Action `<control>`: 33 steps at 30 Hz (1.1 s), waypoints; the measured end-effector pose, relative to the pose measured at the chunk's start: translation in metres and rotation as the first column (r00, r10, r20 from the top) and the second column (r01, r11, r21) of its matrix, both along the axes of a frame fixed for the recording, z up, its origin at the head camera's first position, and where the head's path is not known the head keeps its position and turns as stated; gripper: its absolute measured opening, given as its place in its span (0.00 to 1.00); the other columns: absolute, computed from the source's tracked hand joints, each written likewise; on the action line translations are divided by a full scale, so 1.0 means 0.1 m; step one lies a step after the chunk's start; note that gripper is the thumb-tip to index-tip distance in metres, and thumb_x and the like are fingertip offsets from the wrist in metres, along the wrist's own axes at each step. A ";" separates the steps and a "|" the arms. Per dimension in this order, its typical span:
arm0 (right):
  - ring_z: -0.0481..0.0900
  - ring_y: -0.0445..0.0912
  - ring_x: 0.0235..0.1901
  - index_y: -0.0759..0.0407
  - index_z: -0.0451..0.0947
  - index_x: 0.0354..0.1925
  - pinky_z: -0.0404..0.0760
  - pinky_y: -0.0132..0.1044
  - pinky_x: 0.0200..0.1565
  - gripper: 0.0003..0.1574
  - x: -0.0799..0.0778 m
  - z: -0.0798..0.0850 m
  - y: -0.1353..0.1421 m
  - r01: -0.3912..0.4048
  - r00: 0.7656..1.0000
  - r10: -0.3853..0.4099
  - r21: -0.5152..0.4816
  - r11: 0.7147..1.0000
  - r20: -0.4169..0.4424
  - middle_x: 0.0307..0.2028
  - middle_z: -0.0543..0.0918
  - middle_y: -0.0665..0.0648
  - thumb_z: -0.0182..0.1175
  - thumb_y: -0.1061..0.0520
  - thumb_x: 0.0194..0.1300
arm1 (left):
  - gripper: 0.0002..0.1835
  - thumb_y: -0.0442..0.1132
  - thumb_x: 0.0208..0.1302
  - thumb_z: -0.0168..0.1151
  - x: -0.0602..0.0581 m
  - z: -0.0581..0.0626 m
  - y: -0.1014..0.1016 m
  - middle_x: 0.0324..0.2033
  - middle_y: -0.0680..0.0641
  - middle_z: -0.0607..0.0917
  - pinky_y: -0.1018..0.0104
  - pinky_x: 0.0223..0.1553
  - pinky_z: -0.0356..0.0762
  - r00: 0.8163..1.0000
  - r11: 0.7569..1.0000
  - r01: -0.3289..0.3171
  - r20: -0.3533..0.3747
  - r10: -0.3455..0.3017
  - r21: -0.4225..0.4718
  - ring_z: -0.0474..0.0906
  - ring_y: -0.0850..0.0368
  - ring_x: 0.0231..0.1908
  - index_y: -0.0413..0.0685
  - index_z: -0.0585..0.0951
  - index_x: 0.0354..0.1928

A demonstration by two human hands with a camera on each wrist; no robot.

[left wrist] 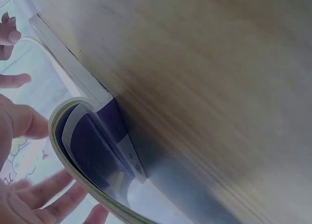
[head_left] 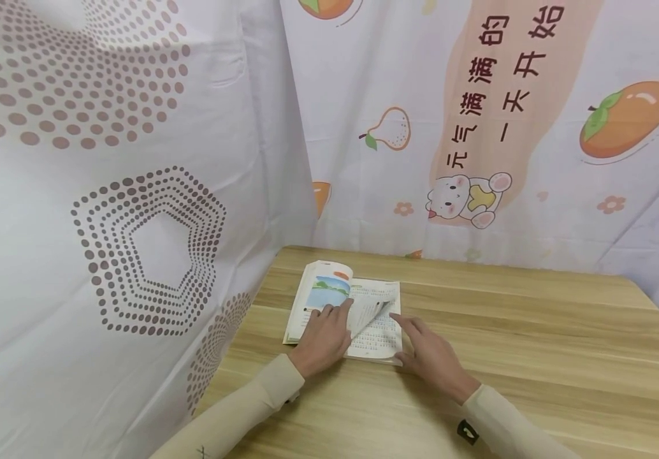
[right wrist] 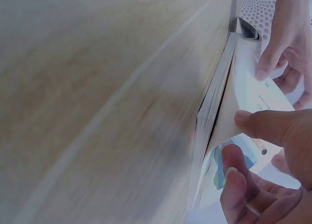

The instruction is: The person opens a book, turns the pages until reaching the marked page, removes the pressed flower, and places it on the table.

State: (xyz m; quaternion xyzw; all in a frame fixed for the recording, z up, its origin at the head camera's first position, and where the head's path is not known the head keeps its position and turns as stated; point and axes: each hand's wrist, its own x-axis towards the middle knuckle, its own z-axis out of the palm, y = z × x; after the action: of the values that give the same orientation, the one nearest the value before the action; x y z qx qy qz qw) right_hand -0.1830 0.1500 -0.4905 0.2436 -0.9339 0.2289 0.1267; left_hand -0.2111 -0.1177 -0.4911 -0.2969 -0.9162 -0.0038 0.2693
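Note:
An open book (head_left: pixel 375 341) lies on the table, with a coloured landscape picture on its left page and printed text on the right. The left page bulges in a curve over the thick stack of pages beneath. My left hand (head_left: pixel 326 335) rests over the left page near the spine, fingers spread. One leaf (head_left: pixel 364 315) is lifted off the right side and curls toward the left. At the book's right edge is my right hand (head_left: pixel 429 354), its thumb and index finger apart. In the right wrist view, the right thumb (right wrist: pixel 263 124) overlaps the curled paper.
The wooden table (head_left: pixel 536 319) stretches to the right of the book and toward me. A white dotted curtain (head_left: pixel 157 191) hangs close along the left side. Behind the table hangs another curtain (head_left: pixel 352 178) with fruit prints and Chinese characters.

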 end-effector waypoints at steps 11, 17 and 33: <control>0.86 0.47 0.41 0.53 0.89 0.37 0.85 0.44 0.40 0.05 -0.01 -0.06 0.01 -0.095 0.991 0.104 0.095 0.991 -0.090 0.46 0.86 0.53 0.74 0.59 0.61 | 0.29 0.37 0.60 0.66 -0.05 0.02 -0.02 0.74 0.27 0.57 0.47 0.45 0.80 1.000 0.999 0.019 0.008 -0.019 0.026 0.71 0.36 0.60 0.58 0.80 0.66; 0.86 0.44 0.39 0.53 0.89 0.37 0.85 0.43 0.39 0.03 -0.01 -0.04 0.00 -0.099 0.990 0.108 0.103 0.990 -0.091 0.42 0.86 0.49 0.73 0.58 0.63 | 0.19 0.40 0.58 0.68 -0.02 0.02 -0.03 0.71 0.33 0.69 0.29 0.66 0.59 1.000 0.998 -0.017 0.017 0.018 -0.067 0.50 0.29 0.75 0.55 0.88 0.53; 0.87 0.43 0.35 0.50 0.89 0.31 0.84 0.41 0.34 0.05 0.00 -0.09 -0.03 -0.087 0.981 0.106 0.119 0.989 -0.160 0.35 0.87 0.46 0.76 0.59 0.58 | 0.14 0.37 0.63 0.68 0.01 0.03 -0.02 0.61 0.46 0.82 0.39 0.72 0.56 0.999 0.988 0.019 0.042 -0.013 -0.156 0.65 0.40 0.70 0.56 0.88 0.50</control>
State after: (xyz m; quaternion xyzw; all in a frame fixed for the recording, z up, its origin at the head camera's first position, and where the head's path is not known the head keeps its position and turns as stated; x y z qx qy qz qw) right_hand -0.1828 0.1469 -0.4993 0.3134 -0.9185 0.1615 0.1790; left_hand -0.2105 -0.1198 -0.4881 -0.3243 -0.9165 0.0598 0.2264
